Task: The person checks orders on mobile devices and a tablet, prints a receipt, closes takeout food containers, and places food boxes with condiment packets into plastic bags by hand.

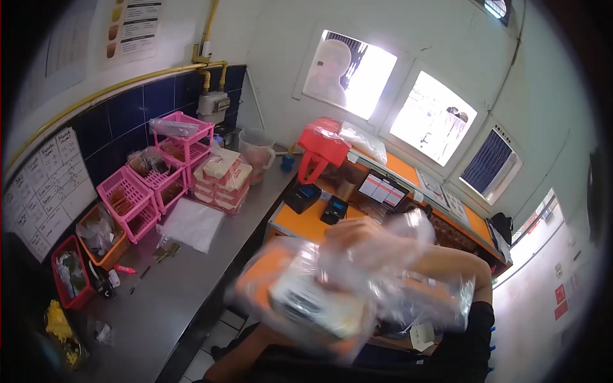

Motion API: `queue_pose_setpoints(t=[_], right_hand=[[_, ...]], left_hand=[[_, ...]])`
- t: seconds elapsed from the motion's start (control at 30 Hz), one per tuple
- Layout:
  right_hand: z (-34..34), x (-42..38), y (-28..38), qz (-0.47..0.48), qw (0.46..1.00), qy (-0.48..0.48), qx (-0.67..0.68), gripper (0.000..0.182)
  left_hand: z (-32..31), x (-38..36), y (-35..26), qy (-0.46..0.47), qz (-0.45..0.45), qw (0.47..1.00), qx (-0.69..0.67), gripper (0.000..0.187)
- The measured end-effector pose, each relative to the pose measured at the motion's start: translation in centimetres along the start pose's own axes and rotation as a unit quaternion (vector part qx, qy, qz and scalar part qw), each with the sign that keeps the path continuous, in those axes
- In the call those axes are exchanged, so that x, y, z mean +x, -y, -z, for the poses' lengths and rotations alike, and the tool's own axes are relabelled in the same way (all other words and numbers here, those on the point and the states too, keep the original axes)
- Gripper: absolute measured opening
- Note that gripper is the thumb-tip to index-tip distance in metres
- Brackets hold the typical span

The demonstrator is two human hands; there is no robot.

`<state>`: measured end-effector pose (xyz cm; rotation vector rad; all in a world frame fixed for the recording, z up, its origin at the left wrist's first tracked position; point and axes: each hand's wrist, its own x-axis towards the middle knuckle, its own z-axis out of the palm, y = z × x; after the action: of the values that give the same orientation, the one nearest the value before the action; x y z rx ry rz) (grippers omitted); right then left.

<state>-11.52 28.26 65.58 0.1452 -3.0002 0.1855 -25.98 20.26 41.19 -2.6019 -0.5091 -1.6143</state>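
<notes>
A clear plastic bag (408, 293) with a white and orange box (306, 303) in it is held in front of me, all of it blurred by motion. My right hand (361, 235) sits on top and grips the bag's upper plastic; the forearm comes in from the right. My left hand (258, 319) rises from below and holds the boxed end from underneath, its fingers mostly hidden by the bag and the blur.
A steel counter (159, 306) on the left carries pink baskets (156, 185), stacked food boxes (220, 182) and a white sheet (191, 223). Ahead, an orange counter (300, 223) holds a tablet (382, 190), two card terminals (303, 196) and a red bag (322, 147). A person stands outside the window (329, 70).
</notes>
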Motion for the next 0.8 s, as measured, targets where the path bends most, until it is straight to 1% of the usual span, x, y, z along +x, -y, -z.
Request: queue_pose_setpoints(t=[0.1, 0.2, 0.27, 0.3, 0.33, 0.37, 0.4, 0.43, 0.47, 0.5, 0.53, 0.57, 0.67, 0.73, 0.8], right_hand=[[-0.2, -1.5, -1.2, -0.028, 1.000, -0.002, -0.006, 0.027], [-2.1, -1.0, -1.3, -0.015, 1.000, -0.002, -0.004, 0.027], [-3.7, -0.5, -1.4, 0.007, 1.000, 0.006, 0.019, 0.028], [-4.6, 0.1, -2.0, 0.025, 0.999, 0.009, 0.033, 0.028], [-5.4, 0.8, -2.5, 0.046, 0.998, 0.016, 0.047, 0.028], [-6.0, 1.5, -3.0, 0.067, 0.995, 0.022, 0.065, 0.028], [-6.8, 2.0, -3.6, 0.088, 0.992, 0.031, 0.081, 0.029], [-7.3, 2.7, -4.0, 0.113, 0.988, 0.038, 0.099, 0.029], [-7.6, 3.2, -4.5, 0.140, 0.982, 0.051, 0.119, 0.029], [-8.3, 4.0, -5.0, 0.162, 0.975, 0.056, 0.141, 0.030], [-8.6, 4.5, -5.5, 0.184, 0.968, 0.067, 0.159, 0.030], [-9.0, 5.5, -5.9, 0.207, 0.960, 0.076, 0.175, 0.031], [-10.3, 8.2, -6.7, 0.273, 0.933, 0.104, 0.212, 0.032], [-11.5, 11.2, -6.5, 0.309, 0.912, 0.129, 0.238, 0.031], [-13.2, 14.7, -5.8, 0.334, 0.886, 0.168, 0.273, 0.028]], left_hand=[[-2.4, -2.1, -2.9, 0.031, -0.069, 0.997, -0.032, 0.041], [-5.6, -3.4, -4.9, 0.043, -0.086, 0.992, -0.083, 0.038], [-7.7, -4.2, -4.8, 0.047, -0.032, 0.984, -0.166, 0.037], [-8.6, -4.9, -4.2, 0.064, 0.072, 0.956, -0.278, 0.039], [-9.4, -5.4, -3.4, 0.055, 0.177, 0.904, -0.384, 0.041], [-9.8, -6.1, -2.5, 0.060, 0.302, 0.727, -0.615, 0.045], [-9.7, -6.6, -1.9, 0.037, 0.317, 0.733, -0.601, 0.045], [-9.3, -7.2, -1.2, 0.021, 0.335, 0.561, -0.757, 0.054], [-8.8, -7.3, -1.0, 0.000, 0.324, 0.360, -0.875, 0.063], [-9.0, -7.0, -1.6, 0.014, 0.230, 0.363, -0.903, 0.069], [-8.7, -7.2, -2.3, -0.003, 0.238, 0.368, -0.899, 0.069], [-8.2, -7.5, -2.4, -0.041, 0.232, 0.371, -0.898, 0.067], [-6.2, -9.1, -1.8, -0.223, 0.220, 0.401, -0.861, 0.063], [-4.2, -10.9, -1.5, -0.349, 0.204, 0.430, -0.807, 0.061], [-1.8, -13.2, -1.8, -0.451, 0.189, 0.463, -0.739, 0.058]])
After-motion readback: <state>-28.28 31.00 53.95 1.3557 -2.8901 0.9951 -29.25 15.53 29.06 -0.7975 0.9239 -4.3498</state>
